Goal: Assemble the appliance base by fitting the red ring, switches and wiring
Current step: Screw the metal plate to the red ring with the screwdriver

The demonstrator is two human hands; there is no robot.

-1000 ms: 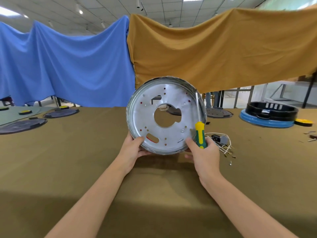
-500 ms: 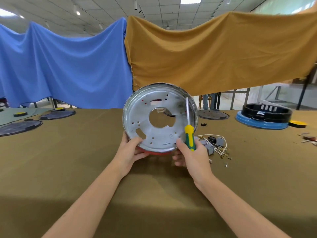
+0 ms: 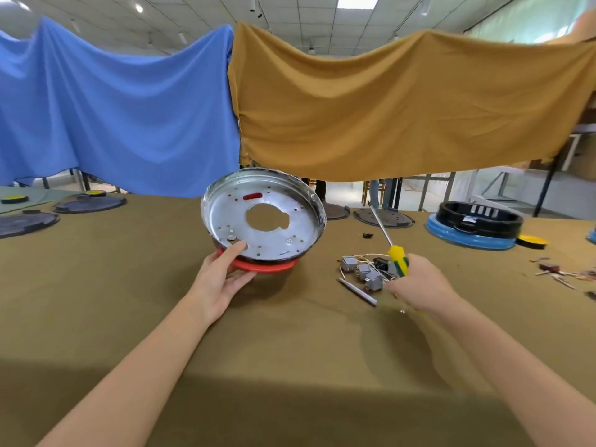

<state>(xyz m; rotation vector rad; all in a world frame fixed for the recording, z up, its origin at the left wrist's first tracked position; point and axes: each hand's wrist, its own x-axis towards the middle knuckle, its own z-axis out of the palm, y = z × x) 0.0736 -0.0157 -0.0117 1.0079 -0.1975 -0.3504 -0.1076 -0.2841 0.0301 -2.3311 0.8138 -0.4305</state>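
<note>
Left hand tilts the metal pan, right hand keeps the screwdriver.

The left hand [image 3: 222, 279] grasps the near rim of the metal pan [image 3: 263, 221], thumb inside, fingers under the red ring [image 3: 263, 267] beneath it, far edge tipped up, around the table's [image 3: 290, 350] middle. The right hand [image 3: 419, 282] is clenched around the screwdriver [image 3: 392, 245], shaft pointing up, just above the switches and wiring [image 3: 364, 269] toward the right edge.

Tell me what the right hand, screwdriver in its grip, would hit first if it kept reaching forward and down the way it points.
Probably the cluster of grey switches and wiring lying just ahead of the right hand. The screwdriver shaft angles up, clear of them. Depth is uncertain.
</note>
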